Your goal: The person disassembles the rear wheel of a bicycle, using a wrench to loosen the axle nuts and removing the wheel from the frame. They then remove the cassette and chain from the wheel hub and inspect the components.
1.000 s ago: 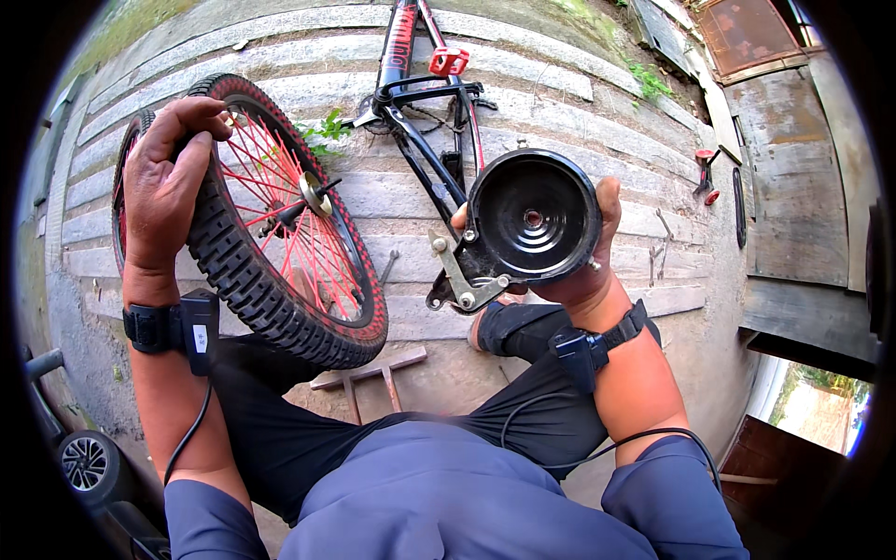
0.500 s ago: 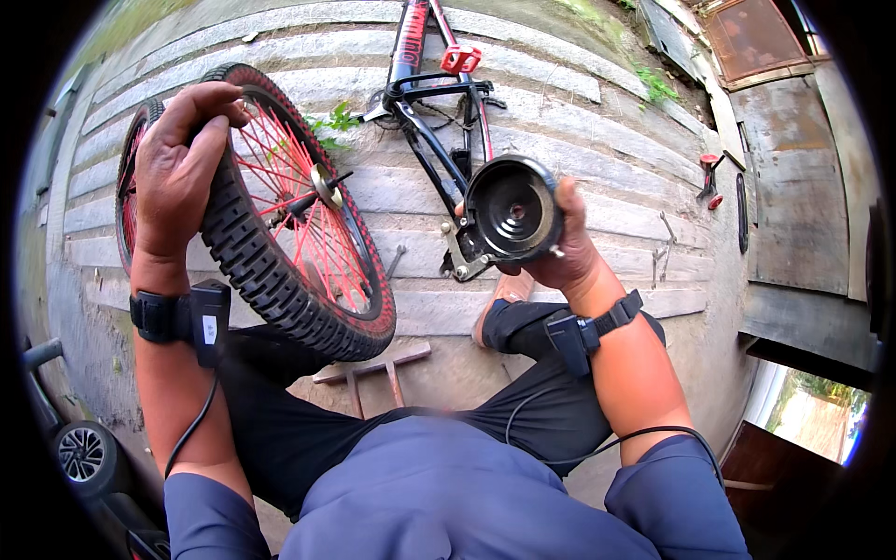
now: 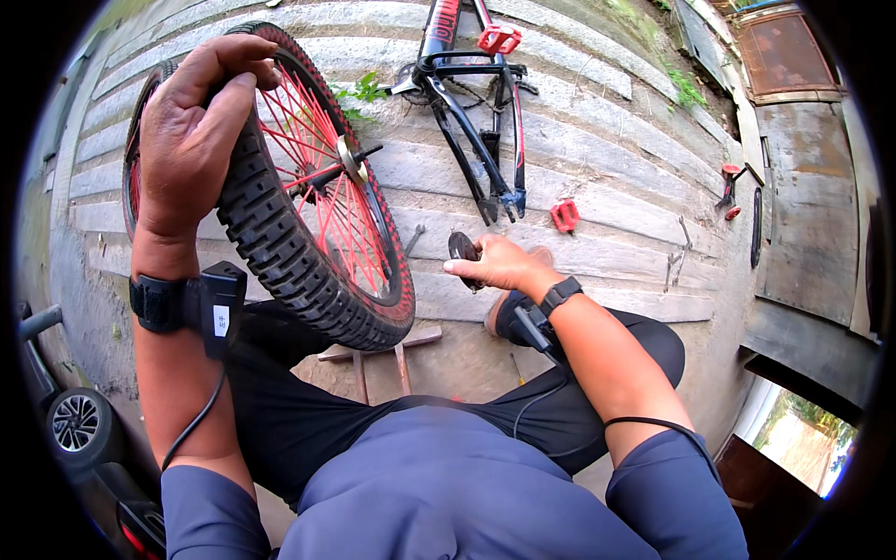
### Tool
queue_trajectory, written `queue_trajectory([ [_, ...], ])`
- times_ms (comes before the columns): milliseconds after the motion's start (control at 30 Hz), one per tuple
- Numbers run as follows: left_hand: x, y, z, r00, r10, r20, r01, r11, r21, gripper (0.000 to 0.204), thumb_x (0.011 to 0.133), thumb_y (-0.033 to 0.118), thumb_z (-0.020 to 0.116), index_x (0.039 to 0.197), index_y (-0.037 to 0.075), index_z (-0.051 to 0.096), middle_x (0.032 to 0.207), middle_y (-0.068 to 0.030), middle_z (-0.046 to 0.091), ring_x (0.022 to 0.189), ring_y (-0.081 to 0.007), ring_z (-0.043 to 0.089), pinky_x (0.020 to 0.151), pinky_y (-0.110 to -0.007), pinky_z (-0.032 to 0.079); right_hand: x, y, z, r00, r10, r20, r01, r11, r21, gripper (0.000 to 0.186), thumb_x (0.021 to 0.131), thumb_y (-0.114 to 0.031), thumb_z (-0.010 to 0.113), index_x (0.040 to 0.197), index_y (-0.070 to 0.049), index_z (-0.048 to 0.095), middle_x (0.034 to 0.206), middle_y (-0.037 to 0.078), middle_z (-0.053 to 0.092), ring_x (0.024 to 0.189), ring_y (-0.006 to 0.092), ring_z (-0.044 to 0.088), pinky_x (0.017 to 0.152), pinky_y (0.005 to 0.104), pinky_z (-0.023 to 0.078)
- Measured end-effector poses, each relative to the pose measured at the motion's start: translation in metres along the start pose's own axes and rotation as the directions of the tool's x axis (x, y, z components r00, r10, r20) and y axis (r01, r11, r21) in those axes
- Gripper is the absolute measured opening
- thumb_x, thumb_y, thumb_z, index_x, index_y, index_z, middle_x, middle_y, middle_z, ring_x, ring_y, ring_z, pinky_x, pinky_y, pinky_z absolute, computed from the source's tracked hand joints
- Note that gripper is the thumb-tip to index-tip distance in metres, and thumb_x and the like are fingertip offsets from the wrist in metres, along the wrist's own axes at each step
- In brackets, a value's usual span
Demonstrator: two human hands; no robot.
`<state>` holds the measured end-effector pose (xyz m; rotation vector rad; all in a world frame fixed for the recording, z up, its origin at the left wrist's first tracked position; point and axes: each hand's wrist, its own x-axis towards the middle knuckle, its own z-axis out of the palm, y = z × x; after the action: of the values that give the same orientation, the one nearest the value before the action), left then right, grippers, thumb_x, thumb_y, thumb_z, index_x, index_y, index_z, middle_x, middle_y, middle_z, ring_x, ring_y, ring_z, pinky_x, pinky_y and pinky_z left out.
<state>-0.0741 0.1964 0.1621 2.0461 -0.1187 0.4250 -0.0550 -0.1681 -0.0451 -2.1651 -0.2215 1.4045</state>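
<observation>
My left hand (image 3: 198, 140) is closed over the top of a bicycle wheel (image 3: 266, 245) with a black knobby tyre and red spokes. The wheel stands tilted before my left leg, its axle (image 3: 353, 161) pointing right. In my right hand (image 3: 509, 265) is a round black bicycle drum brake (image 3: 463, 254), pinched between thumb and fingers. It appears nearly edge-on, to the right of the wheel and apart from it. Past it lies the black and red bicycle frame (image 3: 453, 117), its bare fork ends pointing toward me.
A red pedal (image 3: 564, 217) lies on the slatted stone ground; another pedal (image 3: 499, 39) is at the frame. A wrench (image 3: 415, 240) rests beside the wheel, and thin tools (image 3: 679, 252) lie at right. A second wheel (image 3: 133, 177) is behind my left hand. A low wooden stand (image 3: 378, 345) sits between my legs.
My right hand has lowered the drum brake and turned it from face-up to nearly edge-on, uncovering the frame's ends and the loose red pedal. My left hand stays on the tyre.
</observation>
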Motion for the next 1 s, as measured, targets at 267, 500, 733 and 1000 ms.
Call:
queue_trajectory([
  [267,-0.001,-0.001,-0.002,1.0,-0.015,0.008,0.015,1.0,-0.024,0.027,0.098,0.002,0.045,0.119,-0.002,0.062,0.101,-0.0053,0.064,0.096,-0.0103,0.057,0.088,-0.024,0.043,0.057,0.028,0.015,0.987,0.131,0.097,-0.138,0.988,0.069,0.087,0.068,-0.076,0.071,0.101,0.004,0.065,0.08,0.015,0.07,0.063,0.02,0.066,0.057,0.0321,0.05],
  [500,0.002,0.008,0.001,0.997,0.045,0.06,-0.051,0.993,0.104,0.03,0.095,-0.002,0.044,0.12,-0.004,0.06,0.102,-0.0088,0.063,0.097,-0.0152,0.058,0.094,-0.029,0.043,0.106,0.052,0.025,0.986,0.071,0.15,-0.141,0.835,0.532,0.072,0.072,-0.076,0.07,0.09,-0.008,0.058,0.062,0.001,0.05,0.049,0.0104,0.045,0.044,0.0255,0.034],
  [733,0.001,0.01,0.002,0.998,-0.003,0.061,-0.018,0.939,0.342,0.038,0.092,0.008,0.039,0.121,-0.003,0.06,0.103,-0.0131,0.065,0.117,-0.0255,0.057,0.12,-0.051,0.023,0.126,0.054,0.033,0.954,0.12,0.275,-0.257,0.797,0.546,0.069,0.073,-0.078,0.066,0.081,-0.011,0.059,0.064,0.002,0.052,0.051,0.0115,0.05,0.047,0.0256,0.041],
  [1000,0.008,0.011,0.013,0.999,0.029,0.039,-0.04,0.948,0.315,0.037,0.086,0.009,0.039,0.113,-0.002,0.062,0.094,-0.0102,0.058,0.113,-0.0284,0.056,0.118,-0.058,0.024,0.139,0.064,0.034,0.961,0.149,0.234,-0.261,0.773,0.579,0.072,0.076,-0.078,0.062,0.088,-0.007,0.066,0.067,0.005,0.059,0.053,0.0136,0.054,0.049,0.0271,0.045],
])
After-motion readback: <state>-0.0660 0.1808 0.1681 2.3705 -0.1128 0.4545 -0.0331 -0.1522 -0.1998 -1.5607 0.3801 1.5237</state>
